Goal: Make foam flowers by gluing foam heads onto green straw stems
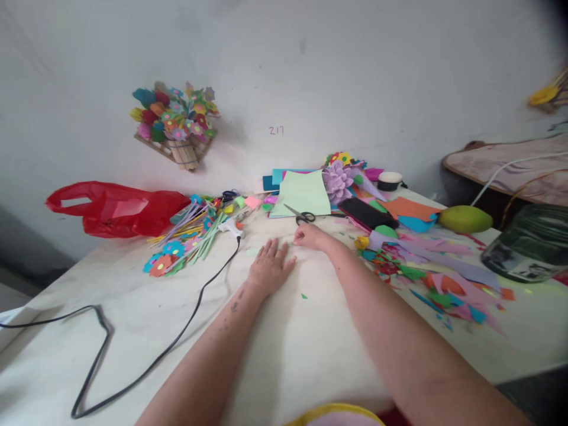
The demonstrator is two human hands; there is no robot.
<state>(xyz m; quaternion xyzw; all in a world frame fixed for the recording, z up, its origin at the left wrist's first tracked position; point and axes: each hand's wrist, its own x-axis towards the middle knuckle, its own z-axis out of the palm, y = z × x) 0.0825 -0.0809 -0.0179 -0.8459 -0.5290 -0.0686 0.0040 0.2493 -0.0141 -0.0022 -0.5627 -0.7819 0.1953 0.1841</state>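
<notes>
My left hand [270, 266] lies palm down on the white table [177, 337], its fingers stretched out and holding nothing. Just to its right, my right hand [309, 236] is closed in a pinch at the tabletop. Whatever its fingertips hold, if anything, is too small to make out; tiny green bits lie around them. Beyond the right hand, black-handled scissors [302, 214] rest with their blades on a pale green sheet [304, 192]. A small green scrap [304, 296] lies nearer to me. Left of my hands is a white glue gun [231, 228] with a black cord.
At the left are a red plastic bag [119, 207] and paper flowers [164, 260] with stems. Coloured scraps [448, 290], a black phone [368, 213], a yellow-green fruit [465, 219] and a glass jar [530, 245] occupy the right. The black cord [195, 316] crosses the left side.
</notes>
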